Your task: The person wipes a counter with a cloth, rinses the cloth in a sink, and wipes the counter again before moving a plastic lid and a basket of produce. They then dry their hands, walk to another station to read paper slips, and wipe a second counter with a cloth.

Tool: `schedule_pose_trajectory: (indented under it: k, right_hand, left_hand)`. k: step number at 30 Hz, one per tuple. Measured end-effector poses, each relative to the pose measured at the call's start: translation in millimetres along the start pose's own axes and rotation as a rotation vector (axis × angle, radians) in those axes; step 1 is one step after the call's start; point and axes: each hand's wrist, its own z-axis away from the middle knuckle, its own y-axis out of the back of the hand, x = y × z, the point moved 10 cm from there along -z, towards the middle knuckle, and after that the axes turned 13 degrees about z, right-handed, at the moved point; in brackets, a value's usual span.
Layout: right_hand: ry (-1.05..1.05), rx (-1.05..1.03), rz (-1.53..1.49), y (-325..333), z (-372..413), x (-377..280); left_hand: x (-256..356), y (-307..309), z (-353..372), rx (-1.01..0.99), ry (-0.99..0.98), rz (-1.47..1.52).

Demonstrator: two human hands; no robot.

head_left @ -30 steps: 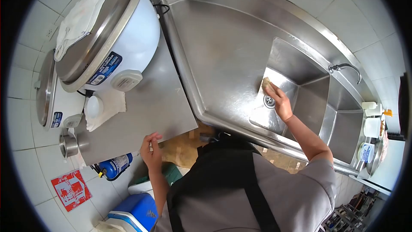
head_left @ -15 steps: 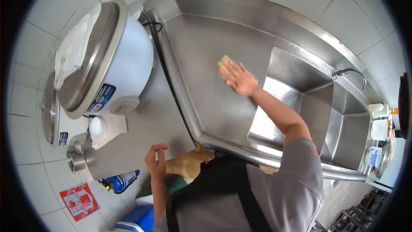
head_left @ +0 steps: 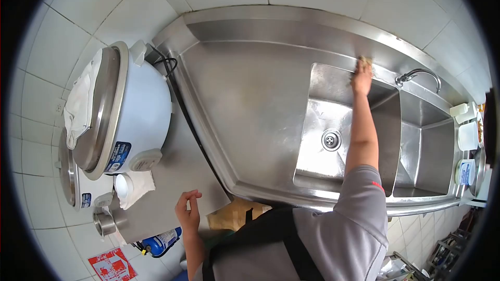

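Note:
My right hand (head_left: pixel 361 79) reaches to the back edge of the stainless-steel sink unit and presses a yellowish cloth (head_left: pixel 366 61) against it. Most of the cloth is hidden beneath my fingers. Just in front lies the large sink basin (head_left: pixel 325 117) with its round drain. My left hand (head_left: pixel 188 209) hovers near the front corner of the side table, fingers loosely bent and apart, with nothing in it. Left of the basin spreads the flat steel drainboard (head_left: pixel 245 109).
A curved tap (head_left: pixel 419 77) rises behind the second basin (head_left: pixel 424 151). White containers (head_left: pixel 467 136) line the right edge. On the side table (head_left: pixel 179 177) at left stand a big rice cooker (head_left: pixel 143 109) topped with a folded white cloth (head_left: pixel 83 96), a smaller cooker and a metal cup (head_left: pixel 104 224).
My right hand has moved with the cloth from the middle of the drainboard, right and back, to the ledge behind the large basin. The view has shifted; my left hand stays similarly posed.

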Motion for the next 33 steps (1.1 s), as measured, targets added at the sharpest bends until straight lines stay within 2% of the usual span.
schedule_pose_trajectory:
  k: [3, 4, 5, 7, 8, 9, 11, 13, 15, 17, 18, 19, 21, 22, 24, 27, 29, 33]
  right_hand:
    - [-0.071, -0.049, 0.037, -17.4, -4.1, 79.7]
    - [-0.190, -0.126, -0.219, -21.6, -5.0, 105.9]
    - [-0.328, -0.114, -0.402, -19.2, -5.4, 129.1]
    - [-0.395, -0.178, -0.419, 0.0, -2.1, 134.1]
    - [-0.275, -0.016, -0.272, 30.6, -2.8, 118.2]
    - [-0.257, -0.014, -0.273, 40.4, -4.0, 100.2]
    - [-0.042, -0.100, -0.868, 48.0, -2.7, 38.6]
    - [0.083, -0.383, -1.380, 40.0, -4.6, -36.3]
    - [0.215, -0.541, -1.714, 37.3, -4.2, -112.6]
    - [0.088, -0.408, -1.435, 61.3, 2.9, -156.1]
    - [0.332, -0.271, -1.234, 59.8, 5.3, -189.5]
    - [0.523, -0.235, -0.641, 90.7, 33.8, -220.1]
    - [0.848, -0.156, -0.134, 87.5, 79.9, -279.9]
    - [0.862, -0.153, -0.152, 76.2, 76.8, -300.1]
    - [0.731, -0.026, -0.179, 60.1, 52.7, -331.3]
    - [0.770, -0.056, -0.244, 52.5, 49.7, -400.2]
    - [0.833, -0.043, -0.214, 61.0, 61.9, -445.2]
    - [1.177, -0.153, -0.417, 96.9, 130.8, -498.2]
  left_hand:
    - [-1.7, 4.3, 10.3, -0.002, -0.020, 0.003]
    - [-3.7, 6.3, 15.2, 0.009, -0.016, 0.006]
    - [-3.5, 9.2, 20.1, 0.024, -0.008, 0.009]
    - [1.6, 12.6, 26.9, 0.019, -0.022, -0.006]
    - [-0.3, 15.8, 29.6, 0.035, -0.012, -0.002]
    - [-1.3, 18.4, 31.4, 0.035, -0.023, 0.011]
    - [0.1, 22.8, 37.0, 0.042, -0.020, 0.020]
    - [3.5, 26.2, 37.3, 0.049, -0.004, 0.027]
    - [3.3, 30.7, 38.6, 0.067, -0.003, 0.020]
    - [-0.6, 38.4, 41.0, 0.092, -0.002, 0.003]
    - [-7.7, 41.7, 45.7, 0.099, 0.030, -0.023]
    - [-11.9, 45.8, 48.4, 0.106, 0.065, -0.053]
    - [-15.0, 58.2, 55.2, 0.142, 0.115, -0.087]
    - [-23.5, 65.0, 62.2, 0.152, 0.145, -0.098]
    - [-50.6, 79.7, 80.9, 0.209, 0.214, -0.035]
    - [-69.0, 98.3, 98.7, 0.301, 0.272, -0.061]
    - [-64.8, 98.4, 98.0, 0.339, 0.247, -0.028]
    - [-59.3, 83.7, 95.8, 0.268, 0.262, -0.006]
